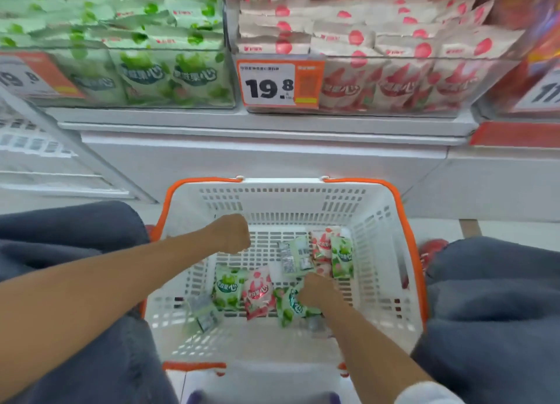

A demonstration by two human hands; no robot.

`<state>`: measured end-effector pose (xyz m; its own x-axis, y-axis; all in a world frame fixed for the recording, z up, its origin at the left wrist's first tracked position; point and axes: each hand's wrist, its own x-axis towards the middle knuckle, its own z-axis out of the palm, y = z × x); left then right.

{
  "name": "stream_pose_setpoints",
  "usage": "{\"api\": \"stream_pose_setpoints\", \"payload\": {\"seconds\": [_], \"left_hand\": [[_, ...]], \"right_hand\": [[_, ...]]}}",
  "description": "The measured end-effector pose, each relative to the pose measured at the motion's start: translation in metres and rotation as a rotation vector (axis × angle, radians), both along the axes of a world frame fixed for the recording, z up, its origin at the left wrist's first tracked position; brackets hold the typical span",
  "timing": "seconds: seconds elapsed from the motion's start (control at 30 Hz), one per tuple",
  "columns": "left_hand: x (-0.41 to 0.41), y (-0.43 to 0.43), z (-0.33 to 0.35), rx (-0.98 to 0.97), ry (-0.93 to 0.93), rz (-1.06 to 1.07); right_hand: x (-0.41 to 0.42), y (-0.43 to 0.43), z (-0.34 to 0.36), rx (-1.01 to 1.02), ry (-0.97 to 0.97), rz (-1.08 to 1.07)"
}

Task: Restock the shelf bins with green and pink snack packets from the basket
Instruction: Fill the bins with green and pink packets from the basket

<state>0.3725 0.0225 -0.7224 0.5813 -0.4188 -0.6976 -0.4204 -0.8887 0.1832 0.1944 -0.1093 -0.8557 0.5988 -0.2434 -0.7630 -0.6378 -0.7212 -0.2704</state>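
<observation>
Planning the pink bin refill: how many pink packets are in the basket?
2: a pink packet in the middle of the basket, another far right; more may be hidden.

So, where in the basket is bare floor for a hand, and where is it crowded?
Free: the basket floor's near strip, between the packet row and the near wall, and the far-left part by the left hand. Crowded: that row, where the right hand grips a green packet, and the far-right pile.
</observation>
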Motion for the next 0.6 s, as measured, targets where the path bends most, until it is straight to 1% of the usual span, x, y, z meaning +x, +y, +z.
{"api": "stream_pose_setpoints", "payload": {"seconds": [0.13, 0.2, 0.27, 0.3, 0.4, 0.5, 0.53, 0.6], "left_hand": [[0.005, 0.003, -0.008, -0.024, 0.041, 0.010], [0.001, 0.004, -0.009, -0.002, 0.036, -0.011], [-0.003, 0.006, -0.011, -0.010, 0.036, -0.032], [-0.005, 0.006, -0.009, -0.038, 0.042, -0.047], [-0.007, 0.006, 0.002, -0.246, 0.086, -0.058], [-0.009, 0.001, 0.031, -0.501, 0.070, 0.007], [-0.008, 0.000, 0.042, -0.577, 0.026, 0.045], [-0.001, 0.001, 0.069, -0.713, -0.144, 0.129]], "right_hand": [[-0.001, 0.013, -0.015, -0.022, -0.014, -0.136], [0.003, 0.013, -0.015, -0.021, -0.030, -0.136], [0.011, 0.008, -0.007, 0.063, -0.072, -0.150], [0.017, 0.003, 0.003, 0.109, -0.126, -0.155], [0.047, -0.018, 0.062, 0.229, -0.329, -0.187], [0.080, -0.030, 0.145, 0.362, -0.526, -0.202], [0.089, -0.030, 0.170, 0.389, -0.584, -0.240], [0.102, -0.027, 0.218, 0.440, -0.706, -0.350]]}}
